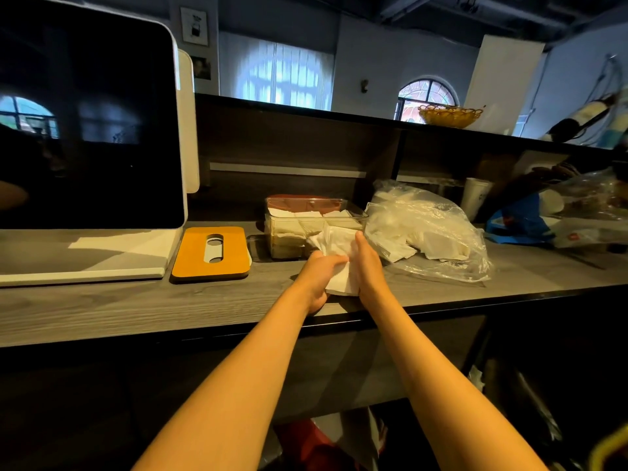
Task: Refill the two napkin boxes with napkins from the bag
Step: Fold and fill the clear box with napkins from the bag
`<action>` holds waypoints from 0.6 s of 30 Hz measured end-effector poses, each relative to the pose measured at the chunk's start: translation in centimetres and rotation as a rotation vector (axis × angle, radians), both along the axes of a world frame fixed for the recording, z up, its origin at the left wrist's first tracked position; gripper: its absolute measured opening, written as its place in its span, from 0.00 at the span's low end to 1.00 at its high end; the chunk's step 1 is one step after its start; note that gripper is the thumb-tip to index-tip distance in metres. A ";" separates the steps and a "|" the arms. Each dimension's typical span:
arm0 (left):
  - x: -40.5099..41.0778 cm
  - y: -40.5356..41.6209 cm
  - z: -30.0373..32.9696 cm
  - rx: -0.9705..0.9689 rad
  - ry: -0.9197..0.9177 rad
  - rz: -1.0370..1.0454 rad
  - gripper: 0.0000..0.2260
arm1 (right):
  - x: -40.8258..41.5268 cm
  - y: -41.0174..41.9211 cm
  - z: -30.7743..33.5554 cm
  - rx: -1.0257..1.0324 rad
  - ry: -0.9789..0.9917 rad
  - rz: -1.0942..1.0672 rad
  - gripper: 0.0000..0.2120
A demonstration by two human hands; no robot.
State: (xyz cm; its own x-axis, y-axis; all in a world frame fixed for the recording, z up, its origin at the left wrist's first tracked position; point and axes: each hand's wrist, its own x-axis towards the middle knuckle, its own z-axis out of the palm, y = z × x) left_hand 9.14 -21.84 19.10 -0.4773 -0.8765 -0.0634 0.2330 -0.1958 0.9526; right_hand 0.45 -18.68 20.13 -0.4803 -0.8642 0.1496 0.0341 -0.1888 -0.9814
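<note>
A stack of white napkins (338,263) is held between both hands just above the counter, in front of a clear napkin box. My left hand (319,278) grips its left side with curled fingers. My right hand (368,266) presses flat against its right side. The clear plastic napkin box (282,217) stands open behind the hands and holds loose napkins. A clear plastic bag (428,232) with more napkins lies to its right. An orange lid with a slot (210,253) lies flat to the left of the box.
A large dark screen on a white stand (88,130) fills the left. The grey wooden counter (136,307) has a front edge near my forearms. Blue and clear bags (557,219) and a paper cup (475,195) crowd the right. A wicker basket (448,115) sits on the upper shelf.
</note>
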 end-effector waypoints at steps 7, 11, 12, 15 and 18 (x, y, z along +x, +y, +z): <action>0.6 0.8 0.5 -0.055 0.007 -0.041 0.14 | -1.1 0.3 -0.5 -0.090 -0.087 0.012 0.09; 0.6 1.0 0.4 -0.125 0.018 -0.007 0.16 | -1.4 0.2 -0.8 -0.203 -0.126 -0.065 0.19; 0.5 0.9 0.2 -0.170 -0.006 0.044 0.15 | -1.4 0.3 -0.8 -0.215 -0.149 -0.082 0.19; 0.5 0.3 -0.1 -0.207 -0.040 0.290 0.15 | -1.6 0.3 -1.0 -0.200 -0.195 -0.057 0.22; 0.6 0.0 0.0 -0.284 -0.139 0.478 0.17 | -1.4 0.2 -0.9 -0.131 -0.090 0.014 0.21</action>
